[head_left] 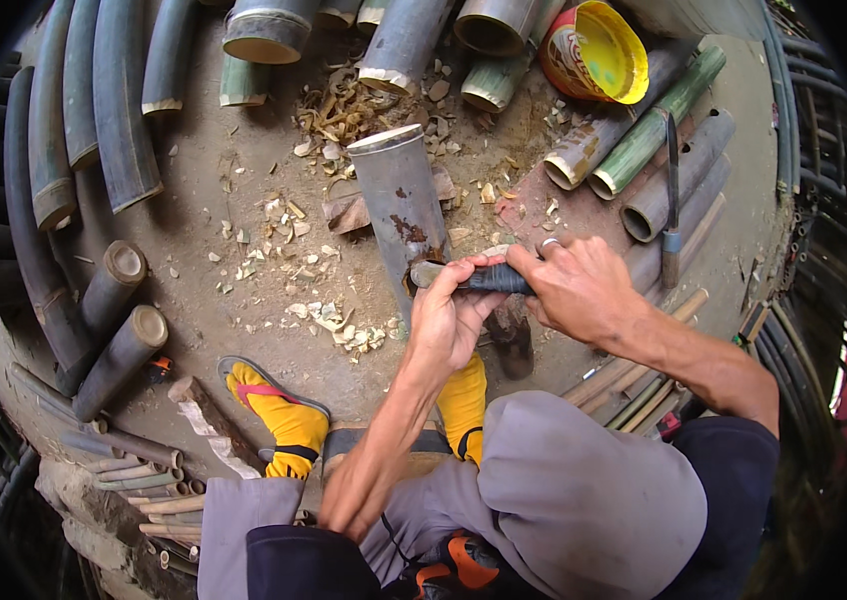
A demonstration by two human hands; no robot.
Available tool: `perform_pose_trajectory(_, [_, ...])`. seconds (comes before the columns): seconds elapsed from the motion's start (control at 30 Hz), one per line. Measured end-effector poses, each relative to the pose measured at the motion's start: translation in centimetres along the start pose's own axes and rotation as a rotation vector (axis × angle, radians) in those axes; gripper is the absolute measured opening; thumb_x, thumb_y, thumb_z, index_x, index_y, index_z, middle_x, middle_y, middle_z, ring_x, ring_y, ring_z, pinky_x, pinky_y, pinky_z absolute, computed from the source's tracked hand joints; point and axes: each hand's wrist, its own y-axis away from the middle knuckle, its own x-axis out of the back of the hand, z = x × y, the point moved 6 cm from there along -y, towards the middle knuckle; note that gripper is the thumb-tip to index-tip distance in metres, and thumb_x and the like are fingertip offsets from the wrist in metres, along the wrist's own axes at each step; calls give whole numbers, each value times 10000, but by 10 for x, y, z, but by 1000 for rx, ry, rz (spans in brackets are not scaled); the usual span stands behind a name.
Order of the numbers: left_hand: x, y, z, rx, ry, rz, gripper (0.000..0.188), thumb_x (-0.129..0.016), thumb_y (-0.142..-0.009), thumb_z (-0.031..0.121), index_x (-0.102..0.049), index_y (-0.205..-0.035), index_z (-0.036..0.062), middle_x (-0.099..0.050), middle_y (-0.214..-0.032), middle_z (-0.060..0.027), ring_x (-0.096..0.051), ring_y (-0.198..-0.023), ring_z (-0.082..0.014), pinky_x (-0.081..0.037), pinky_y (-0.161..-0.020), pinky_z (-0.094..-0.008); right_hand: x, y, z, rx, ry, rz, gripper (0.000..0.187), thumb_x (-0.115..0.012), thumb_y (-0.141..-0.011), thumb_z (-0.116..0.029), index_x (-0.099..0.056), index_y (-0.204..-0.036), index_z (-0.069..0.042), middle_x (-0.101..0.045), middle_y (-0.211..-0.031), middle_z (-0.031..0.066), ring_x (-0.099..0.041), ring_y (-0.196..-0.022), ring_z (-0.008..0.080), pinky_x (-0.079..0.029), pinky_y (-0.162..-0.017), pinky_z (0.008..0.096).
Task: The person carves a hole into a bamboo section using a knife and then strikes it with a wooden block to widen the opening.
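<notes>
My right hand (574, 290) is closed around the dark wrapped handle of a hand tool (492, 280) with a short, rounded grey metal end. The fingers of my left hand (452, 315) close on the front part of the same tool. That metal end is at a dark hole in a thick bamboo tube (399, 195), which lies lengthwise in front of me with brown patches on its side. My hands partly hide the tube's near end, so I cannot tell how deep the metal end sits.
Bamboo tubes (124, 110) lie at the far left, with more along the back and right. A yellow and red bucket (599, 55) stands at back right. A long-bladed knife (672, 200) rests on the right-hand bamboo. Pale chips (344, 325) litter the floor near my yellow-socked left foot (294, 415).
</notes>
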Motion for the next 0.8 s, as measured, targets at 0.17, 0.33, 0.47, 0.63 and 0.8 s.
perform_pose_trajectory(0.17, [5,-3,-6,-137,424,-219,230,-525,-949,124,-556,-1144,6,-563,-1248,-134,-543,-1166,-237,-426,-1056,-420,16,-17,-22,336,411,378,230,-607,-777,-215,-556,-979,-116,-649,-832,78,-635,-782,222,-461,-672,347])
perform_pose_trajectory(0.33, [-2,-13,-42,-88,618,-251,311,-516,-967,215,-516,-1241,67,-495,-1361,-74,-463,-1274,-218,-377,-1110,-385,18,-18,-1,592,491,398,256,-590,-781,-243,-564,-1003,-118,-640,-914,75,-613,-800,202,-447,-683,342])
perform_pose_trajectory(0.47, [-2,-2,-57,-76,391,30,271,-504,-981,225,-533,-1175,38,-534,-1279,-84,-504,-1226,-220,-404,-1086,-392,-8,-20,19,558,293,183,297,-584,-797,-229,-562,-1079,-138,-647,-922,95,-632,-837,240,-473,-677,364])
perform_pose_trajectory(0.63, [9,14,-49,22,122,276,224,-519,-971,179,-539,-1093,-8,-566,-1170,-129,-575,-1125,-274,-493,-988,-397,-53,-11,27,381,-11,23,298,-625,-791,-203,-507,-1059,-147,-640,-717,115,-651,-614,313,-486,-504,424])
perform_pose_trajectory(0.8, [33,29,-32,182,-266,355,233,-477,-956,162,-544,-1028,-49,-591,-1057,-184,-644,-984,-264,-575,-816,-357,-101,16,-7,131,-412,-43,374,-666,-765,-200,-442,-1049,-106,-635,-703,176,-642,-620,376,-513,-533,475])
